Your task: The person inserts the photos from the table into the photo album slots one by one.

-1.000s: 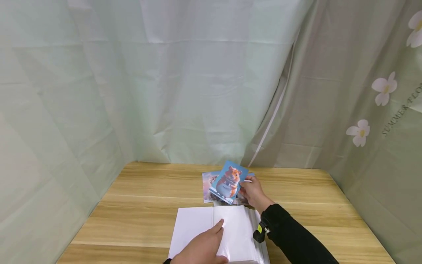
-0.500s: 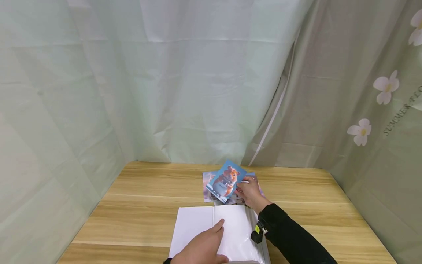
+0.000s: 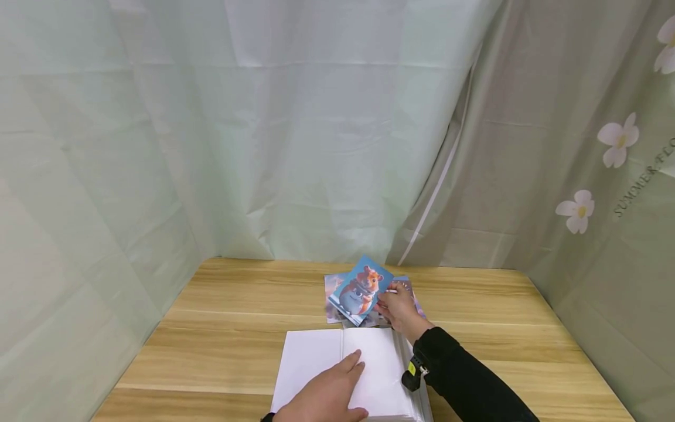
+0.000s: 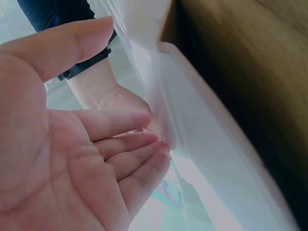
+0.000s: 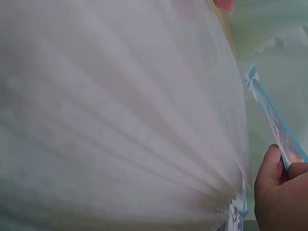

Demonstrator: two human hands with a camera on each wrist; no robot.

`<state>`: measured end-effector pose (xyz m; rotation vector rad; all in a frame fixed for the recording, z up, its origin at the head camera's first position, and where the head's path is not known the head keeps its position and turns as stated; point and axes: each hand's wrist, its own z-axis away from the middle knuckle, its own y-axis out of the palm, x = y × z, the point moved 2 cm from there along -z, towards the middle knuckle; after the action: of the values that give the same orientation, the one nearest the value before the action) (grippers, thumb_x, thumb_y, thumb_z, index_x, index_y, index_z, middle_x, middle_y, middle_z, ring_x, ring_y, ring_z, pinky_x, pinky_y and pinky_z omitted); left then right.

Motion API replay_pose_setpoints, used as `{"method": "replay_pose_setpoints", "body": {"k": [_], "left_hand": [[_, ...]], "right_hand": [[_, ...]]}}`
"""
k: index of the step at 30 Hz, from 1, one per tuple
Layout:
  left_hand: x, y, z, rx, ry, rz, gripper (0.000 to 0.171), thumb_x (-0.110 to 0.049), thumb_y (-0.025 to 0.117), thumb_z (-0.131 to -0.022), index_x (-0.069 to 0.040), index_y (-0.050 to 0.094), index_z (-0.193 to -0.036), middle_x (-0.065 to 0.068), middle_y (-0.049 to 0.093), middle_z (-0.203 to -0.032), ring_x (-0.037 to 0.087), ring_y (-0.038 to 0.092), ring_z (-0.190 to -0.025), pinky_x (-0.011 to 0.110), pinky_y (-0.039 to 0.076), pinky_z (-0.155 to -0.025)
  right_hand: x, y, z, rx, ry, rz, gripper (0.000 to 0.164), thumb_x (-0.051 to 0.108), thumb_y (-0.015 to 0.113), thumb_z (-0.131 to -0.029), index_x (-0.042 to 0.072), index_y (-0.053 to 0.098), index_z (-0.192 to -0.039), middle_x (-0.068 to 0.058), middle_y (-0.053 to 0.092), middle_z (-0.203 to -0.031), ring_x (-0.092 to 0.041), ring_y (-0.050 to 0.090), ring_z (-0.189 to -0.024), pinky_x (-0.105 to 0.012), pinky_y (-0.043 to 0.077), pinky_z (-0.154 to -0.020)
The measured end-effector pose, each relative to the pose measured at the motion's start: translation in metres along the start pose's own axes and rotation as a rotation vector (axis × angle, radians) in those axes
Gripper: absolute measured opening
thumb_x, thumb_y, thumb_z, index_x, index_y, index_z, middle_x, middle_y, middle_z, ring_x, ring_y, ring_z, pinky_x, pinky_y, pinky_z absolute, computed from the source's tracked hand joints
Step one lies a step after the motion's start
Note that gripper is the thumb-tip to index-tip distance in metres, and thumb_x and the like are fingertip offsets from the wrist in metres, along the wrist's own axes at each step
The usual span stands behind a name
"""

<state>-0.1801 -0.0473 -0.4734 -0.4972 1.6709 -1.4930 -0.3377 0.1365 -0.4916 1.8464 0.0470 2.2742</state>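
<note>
A photo album [image 3: 306, 357] with white pages lies open at the front of the table. My left hand [image 3: 329, 391] rests on its pages with extended fingers; in the left wrist view the fingertips [image 4: 161, 147] are right at the white page. Beyond the album, my right hand [image 3: 399, 306] pinches a blue picture card [image 3: 361, 290] with a hamster on it by its right edge. That card is tilted over several other picture cards [image 3: 332, 287], which it partly covers. In the right wrist view, thumb and fingers hold the card [image 5: 274, 120] beside the album's fanned pages [image 5: 144, 106].
The wooden table [image 3: 221, 328] stretches around the album and cards. A pale curtain [image 3: 316, 146] hangs behind its back edge, and a flowered curtain [image 3: 580, 146] is on the right.
My right hand has shifted slightly left and toward me with the hamster card, mostly in the first half second. The left hand's fingers have spread a little on the page.
</note>
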Motion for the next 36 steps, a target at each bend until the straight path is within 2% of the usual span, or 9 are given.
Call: {"method": "replay_pose_setpoints", "body": {"k": [5,9,16,22,28,36], "left_hand": [[-0.0022,0.0020,0.0017,-0.010,0.086,-0.078,0.071,-0.052,0.075,-0.084,-0.011,0.059,-0.140,0.013,0.045,-0.152,0.024,0.041,-0.142,0.030,0.043,-0.107],[-0.0023,0.0041,0.0022,0.004,0.090,-0.080,0.068,-0.051,0.075,-0.084,-0.017,0.059,-0.141,0.014,0.045,-0.152,0.025,0.041,-0.142,0.030,0.045,-0.105],[-0.0014,0.0032,0.0026,0.009,0.081,-0.079,0.074,-0.053,0.074,-0.085,-0.004,0.059,-0.138,0.014,0.047,-0.151,0.022,0.041,-0.142,0.028,0.043,-0.107],[0.0002,0.0050,0.0025,-0.008,0.105,-0.091,0.076,-0.053,0.073,-0.086,0.002,0.059,-0.135,0.017,0.047,-0.150,0.021,0.043,-0.141,0.025,0.043,-0.106],[-0.0002,0.0065,0.0029,-0.017,0.086,-0.088,0.076,-0.052,0.075,-0.084,0.003,0.060,-0.134,0.017,0.045,-0.151,0.018,0.044,-0.139,0.022,0.046,-0.101],[-0.0019,0.0048,0.0013,0.020,0.057,-0.077,0.077,-0.053,0.075,-0.084,0.002,0.059,-0.136,0.015,0.045,-0.152,0.017,0.042,-0.140,0.023,0.045,-0.104]], "right_hand": [[0.0002,-0.0002,0.0008,0.003,-0.006,-0.015,0.021,-0.009,0.053,-0.096,-0.002,0.042,-0.113,-0.010,0.053,-0.088,-0.016,0.059,-0.071,-0.030,0.060,-0.073],[-0.0003,-0.0004,0.0009,0.009,-0.002,-0.019,0.021,-0.008,0.053,-0.096,-0.001,0.041,-0.112,-0.011,0.054,-0.088,-0.016,0.059,-0.072,-0.031,0.060,-0.075],[0.0008,-0.0013,0.0008,0.015,0.023,-0.015,0.018,-0.004,0.052,-0.099,0.000,0.041,-0.112,-0.012,0.053,-0.094,-0.017,0.059,-0.076,-0.034,0.060,-0.081],[0.0006,-0.0024,-0.0006,0.012,0.017,-0.023,0.019,-0.004,0.051,-0.099,0.000,0.040,-0.114,-0.012,0.050,-0.093,-0.017,0.056,-0.075,-0.027,0.059,-0.073],[0.0006,-0.0029,-0.0009,0.012,0.016,-0.036,0.017,-0.006,0.051,-0.099,0.003,0.038,-0.106,-0.012,0.049,-0.092,-0.017,0.055,-0.073,-0.025,0.059,-0.068],[-0.0025,-0.0038,0.0008,0.027,0.002,-0.001,0.018,-0.005,0.053,-0.099,-0.002,0.042,-0.112,-0.013,0.052,-0.096,-0.018,0.057,-0.077,-0.032,0.060,-0.078]]}}
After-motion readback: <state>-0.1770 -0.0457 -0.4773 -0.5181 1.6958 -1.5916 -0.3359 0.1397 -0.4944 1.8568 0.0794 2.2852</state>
